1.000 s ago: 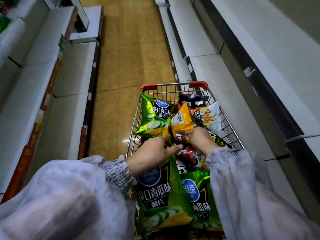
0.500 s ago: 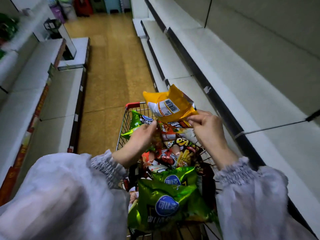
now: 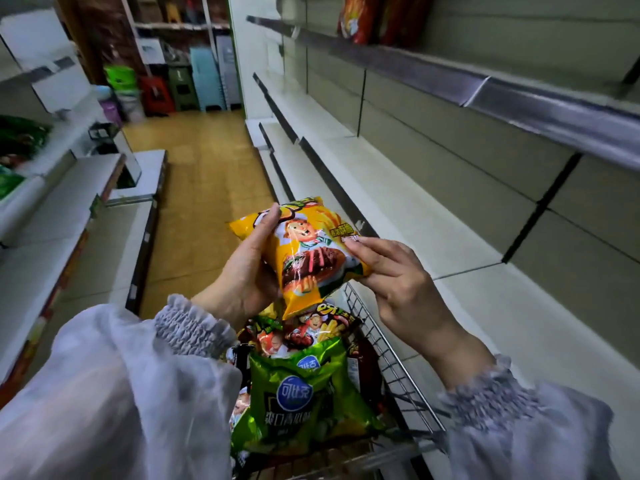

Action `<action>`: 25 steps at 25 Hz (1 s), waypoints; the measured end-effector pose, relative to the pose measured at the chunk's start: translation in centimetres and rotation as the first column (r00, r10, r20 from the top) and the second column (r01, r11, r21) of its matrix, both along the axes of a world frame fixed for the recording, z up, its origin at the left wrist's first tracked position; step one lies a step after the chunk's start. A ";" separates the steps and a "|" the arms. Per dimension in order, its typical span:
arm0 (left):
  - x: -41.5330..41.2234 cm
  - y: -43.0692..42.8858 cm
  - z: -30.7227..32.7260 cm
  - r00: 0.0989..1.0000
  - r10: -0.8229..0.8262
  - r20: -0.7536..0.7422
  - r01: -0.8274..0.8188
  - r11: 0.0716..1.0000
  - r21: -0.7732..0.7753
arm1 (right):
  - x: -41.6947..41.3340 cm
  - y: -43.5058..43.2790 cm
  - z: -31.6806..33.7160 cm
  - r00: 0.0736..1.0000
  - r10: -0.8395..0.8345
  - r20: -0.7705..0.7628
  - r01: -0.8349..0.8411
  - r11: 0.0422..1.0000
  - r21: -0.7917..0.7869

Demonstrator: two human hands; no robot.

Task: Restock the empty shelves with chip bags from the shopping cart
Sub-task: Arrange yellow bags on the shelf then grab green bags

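L hand (image 3: 242, 271), R hand (image 3: 398, 278) grip prob. chip bag (image 3: 304, 258)

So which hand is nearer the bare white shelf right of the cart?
Right. The right hand pinches the yellow chip bag on the side toward the shelf; the left hand holds its aisle side.

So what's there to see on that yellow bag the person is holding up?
It's a glossy yellow chip bag of plastic-looking film, puffed and apparently sealed. Its front faces the camera, printed with a cartoon figure, grilled meat and Chinese characters near the right edge. It is held tilted above the shopping cart. The left hand grips its left side, one finger across the front, and the right hand pinches its right edge.
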State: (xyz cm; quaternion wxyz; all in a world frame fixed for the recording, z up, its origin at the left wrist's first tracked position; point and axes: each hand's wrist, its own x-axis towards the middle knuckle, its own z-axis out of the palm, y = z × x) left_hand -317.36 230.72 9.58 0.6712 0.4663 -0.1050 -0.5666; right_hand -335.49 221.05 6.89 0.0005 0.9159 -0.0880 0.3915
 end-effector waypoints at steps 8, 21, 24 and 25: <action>-5.2 3.6 4.1 0.978 0.088 0.191 -0.051 0.980 -0.194 | -6.5 4.5 4.8 0.957 -0.092 0.274 -0.120 0.735 0.667; -22.2 6.3 13.6 0.806 -0.216 0.551 0.496 0.755 -0.429 | -21.4 11.5 14.4 0.963 -0.214 0.163 -0.031 0.514 0.857; -26.3 5.8 14.8 0.820 -0.194 0.538 0.451 0.798 -0.399 | -25.3 12.9 15.4 0.932 -0.317 0.175 0.015 0.517 0.856; -27.5 5.5 15.2 0.823 -0.203 0.531 0.450 0.803 -0.390 | -26.4 13.4 15.8 0.916 -0.360 0.176 0.036 0.512 0.858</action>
